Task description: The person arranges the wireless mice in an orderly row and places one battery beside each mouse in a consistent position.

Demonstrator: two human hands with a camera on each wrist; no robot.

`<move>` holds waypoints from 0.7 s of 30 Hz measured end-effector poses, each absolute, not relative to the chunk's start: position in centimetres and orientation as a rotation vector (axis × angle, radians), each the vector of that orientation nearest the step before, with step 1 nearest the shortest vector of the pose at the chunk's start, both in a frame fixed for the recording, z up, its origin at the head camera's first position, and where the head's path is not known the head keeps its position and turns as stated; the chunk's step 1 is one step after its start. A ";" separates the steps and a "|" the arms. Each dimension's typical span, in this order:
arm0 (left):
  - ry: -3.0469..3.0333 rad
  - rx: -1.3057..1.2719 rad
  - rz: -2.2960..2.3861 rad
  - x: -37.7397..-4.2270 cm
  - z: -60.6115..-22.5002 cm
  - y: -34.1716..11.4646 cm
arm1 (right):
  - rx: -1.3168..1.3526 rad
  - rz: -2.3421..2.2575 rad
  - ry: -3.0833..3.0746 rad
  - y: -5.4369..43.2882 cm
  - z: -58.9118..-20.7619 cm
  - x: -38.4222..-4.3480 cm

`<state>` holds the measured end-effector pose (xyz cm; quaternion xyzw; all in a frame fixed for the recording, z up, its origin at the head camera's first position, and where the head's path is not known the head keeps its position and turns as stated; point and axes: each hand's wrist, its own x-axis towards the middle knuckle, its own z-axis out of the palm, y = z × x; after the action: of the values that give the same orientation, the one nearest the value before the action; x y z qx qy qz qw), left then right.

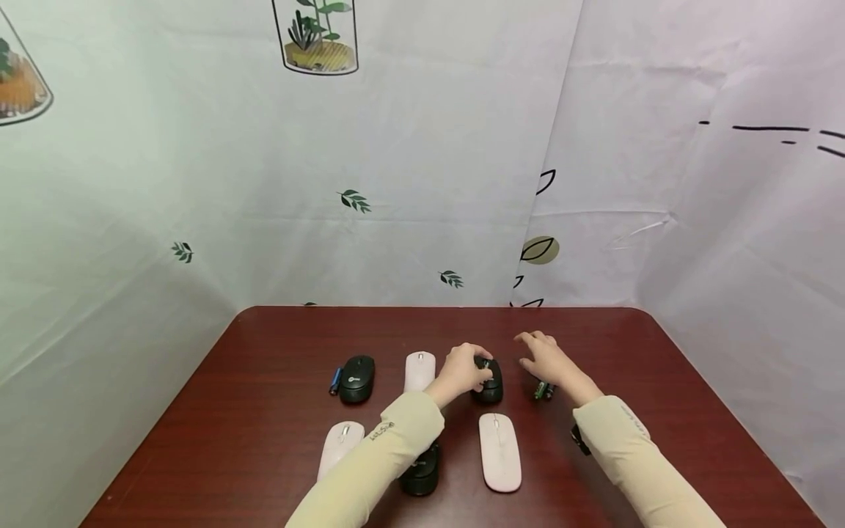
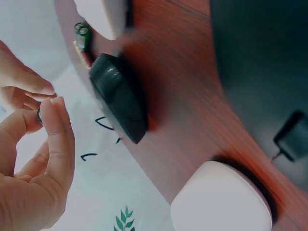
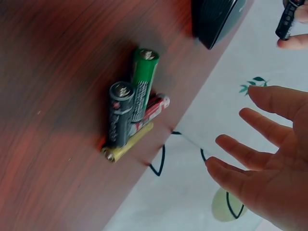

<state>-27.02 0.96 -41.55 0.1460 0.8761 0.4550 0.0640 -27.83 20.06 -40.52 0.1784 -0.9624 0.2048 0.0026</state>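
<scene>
My left hand (image 1: 465, 372) pinches a small black battery (image 3: 288, 18) between thumb and fingertips, above a black computer mouse (image 1: 490, 390) at the table's far middle. In the left wrist view the left hand (image 2: 41, 159) hides most of this battery. My right hand (image 1: 546, 359) hangs in the air over the right side, fingers spread and holding nothing. Below it lies a small cluster of batteries: a green battery (image 3: 144, 82), a black battery (image 3: 120, 115), a red one (image 3: 153, 111) and a yellow one (image 3: 130, 143).
Another black mouse (image 1: 357, 379) stands at the back left beside a blue battery (image 1: 336, 381). White mice sit at the back middle (image 1: 419, 369), front left (image 1: 339, 444) and front right (image 1: 499, 452). My left sleeve partly covers a front black mouse (image 1: 420, 473). A small dark object (image 1: 579, 440) lies by my right sleeve.
</scene>
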 end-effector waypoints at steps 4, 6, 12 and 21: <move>2.633 0.466 1.383 -26.9 -41.2 0.2 | 0.575 0.629 -3.003 19.3 -40.7 -27.8; 2.656 0.481 1.367 -26.9 -41.1 -0.4 | 0.588 0.623 -2.997 18.9 -40.7 -27.8; 2.675 0.524 1.323 -27.0 -41.3 -2.4 | 0.630 0.626 -2.978 17.5 -40.6 -27.7; 2.714 0.510 1.256 -27.2 -40.8 -5.2 | 0.710 0.620 -2.969 15.5 -40.5 -27.2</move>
<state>-27.18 -5.22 -40.85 0.1680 0.8934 0.4133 0.0539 -27.18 15.50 -40.51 0.2279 -0.9530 0.1991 0.0132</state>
